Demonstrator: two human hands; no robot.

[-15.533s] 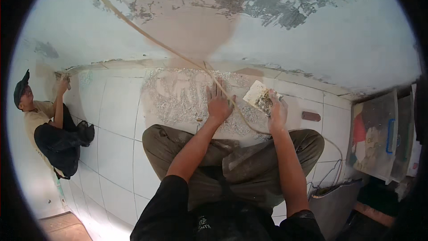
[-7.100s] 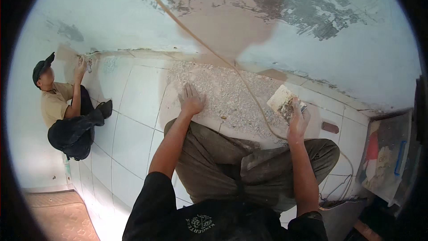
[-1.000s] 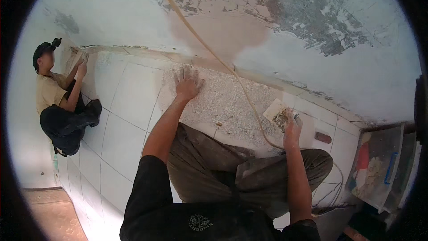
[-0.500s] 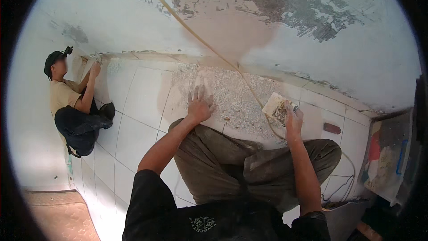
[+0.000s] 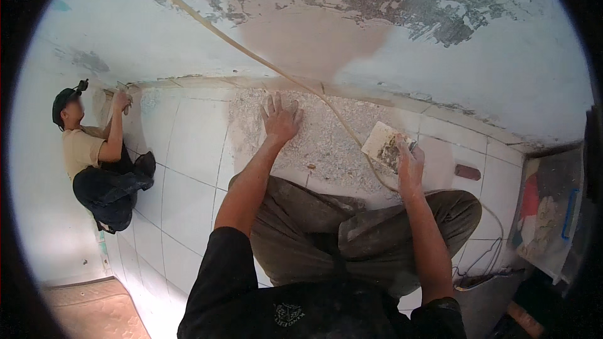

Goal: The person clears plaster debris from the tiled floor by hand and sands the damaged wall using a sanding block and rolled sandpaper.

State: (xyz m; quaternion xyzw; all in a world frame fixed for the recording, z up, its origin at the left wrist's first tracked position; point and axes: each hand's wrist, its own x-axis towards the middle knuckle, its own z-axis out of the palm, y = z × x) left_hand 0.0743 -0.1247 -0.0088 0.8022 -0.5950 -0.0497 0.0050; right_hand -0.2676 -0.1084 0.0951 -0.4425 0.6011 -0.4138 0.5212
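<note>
My left hand [image 5: 281,123] lies with spread fingers on a patch of pale, gritty debris [image 5: 321,144] on the white tiled floor [image 5: 191,194], near the foot of the wall. Right of it, my right hand [image 5: 409,169] grips a square cream scraper plate [image 5: 379,140] crusted with dirty material, low over the right part of that debris. A thin yellowish hose [image 5: 232,43] runs diagonally from the upper left, between my hands and on past the scraper. A small dark red block [image 5: 468,172] lies just right of my right hand.
A co-worker [image 5: 85,150] in a cap sits at the left, hands at the wall's base. The wall [image 5: 477,75] has grey, flaking patches. At the right stand clear plastic bins [image 5: 546,213] beside loose wires [image 5: 487,257]. A tan padded mat [image 5: 85,314] is at the lower left.
My left hand has slid forward toward the wall since half a second ago, after pulling back just before. My right hand still holds the scraper, barely moved. The co-worker's hands have shifted slightly.
</note>
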